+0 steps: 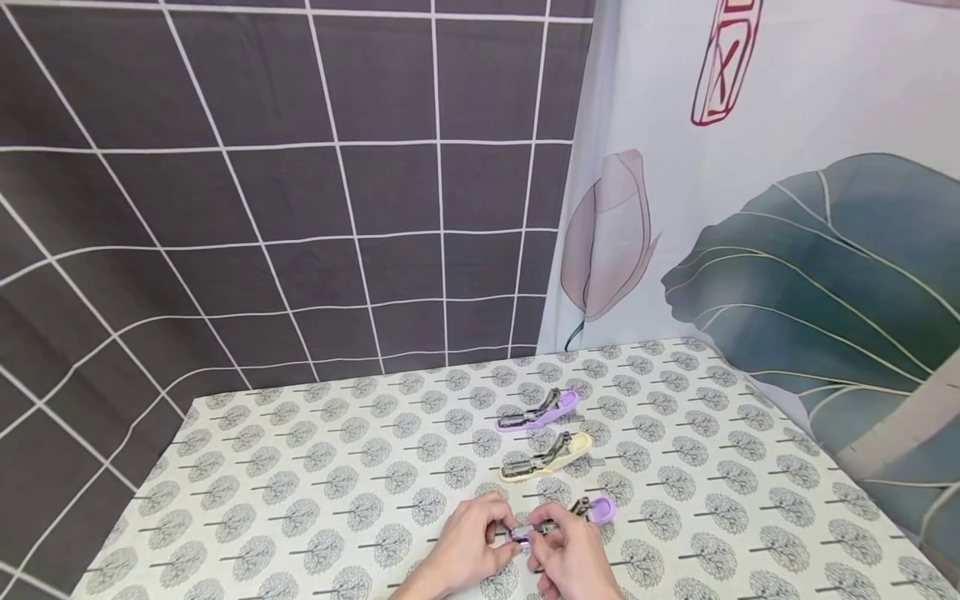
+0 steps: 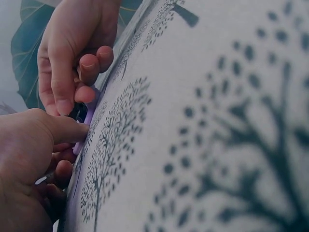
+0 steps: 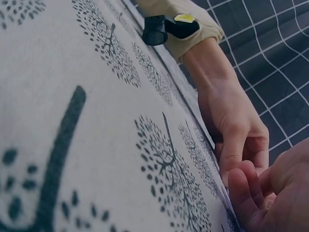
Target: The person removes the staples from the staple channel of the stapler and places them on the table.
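A purple stapler point(image 1: 602, 509), folded open with its metal rail showing, lies on the tablecloth under both hands. My left hand point(image 1: 474, 537) pinches its left end between thumb and forefinger. Over its middle, my right hand point(image 1: 567, 548) grips the metal part with thumb and fingertips, hiding much of it. The left wrist view shows both hands, the left point(image 2: 29, 150) and the right point(image 2: 72, 53), meeting at the stapler's purple edge point(image 2: 89, 113). In the right wrist view the fingers of both hands nearly meet, and the stapler is hidden.
Behind the hands lie a cream stapler point(image 1: 547, 460) and another purple stapler point(image 1: 538, 412), both folded open. A tree-patterned cloth point(image 1: 337, 483) covers the table. A dark grid curtain point(image 1: 262, 200) and a pale floral curtain point(image 1: 675, 183) hang beyond its far edges.
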### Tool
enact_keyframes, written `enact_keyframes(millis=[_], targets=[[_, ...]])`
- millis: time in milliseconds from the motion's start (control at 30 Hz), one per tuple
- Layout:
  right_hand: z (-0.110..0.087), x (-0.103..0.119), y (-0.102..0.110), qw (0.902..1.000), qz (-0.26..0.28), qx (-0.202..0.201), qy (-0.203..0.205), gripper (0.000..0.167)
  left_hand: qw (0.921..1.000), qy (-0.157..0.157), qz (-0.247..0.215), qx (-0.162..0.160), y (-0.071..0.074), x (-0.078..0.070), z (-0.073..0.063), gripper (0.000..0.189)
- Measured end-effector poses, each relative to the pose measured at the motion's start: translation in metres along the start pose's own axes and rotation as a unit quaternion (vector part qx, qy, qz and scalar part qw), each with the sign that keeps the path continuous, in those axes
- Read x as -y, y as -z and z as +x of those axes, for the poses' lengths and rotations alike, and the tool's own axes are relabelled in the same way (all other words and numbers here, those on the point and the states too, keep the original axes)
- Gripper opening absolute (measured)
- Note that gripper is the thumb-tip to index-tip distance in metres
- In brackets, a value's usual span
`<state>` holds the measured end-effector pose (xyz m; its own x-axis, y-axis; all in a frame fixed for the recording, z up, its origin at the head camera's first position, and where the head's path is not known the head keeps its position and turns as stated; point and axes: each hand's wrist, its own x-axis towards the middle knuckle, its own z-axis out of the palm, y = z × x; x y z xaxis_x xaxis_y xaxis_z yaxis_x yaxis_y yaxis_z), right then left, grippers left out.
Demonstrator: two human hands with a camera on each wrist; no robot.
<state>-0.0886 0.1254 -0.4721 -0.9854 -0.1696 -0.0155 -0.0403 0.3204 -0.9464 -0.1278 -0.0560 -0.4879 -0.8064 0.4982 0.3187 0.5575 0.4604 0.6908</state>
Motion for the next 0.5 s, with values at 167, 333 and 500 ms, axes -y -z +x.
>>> enact_keyframes(millis=[167,333,500], targets=[[-0.002,0.000,0.007,0.9999,0.014,0.007,-0.005,0.014,0.9999,0.009,-0.006,0.001,0.000,0.000,0.000,0.022],[-0.004,0.004,0.017,0.9993,0.033,0.016,0.006,0.016,0.9998,0.015,-0.011,0.000,-0.001,-0.001,0.000,0.022],[-0.007,0.010,0.025,0.9992,0.035,0.012,0.015,0.016,0.9998,0.015,-0.011,-0.001,-0.001,-0.001,0.000,0.022]])
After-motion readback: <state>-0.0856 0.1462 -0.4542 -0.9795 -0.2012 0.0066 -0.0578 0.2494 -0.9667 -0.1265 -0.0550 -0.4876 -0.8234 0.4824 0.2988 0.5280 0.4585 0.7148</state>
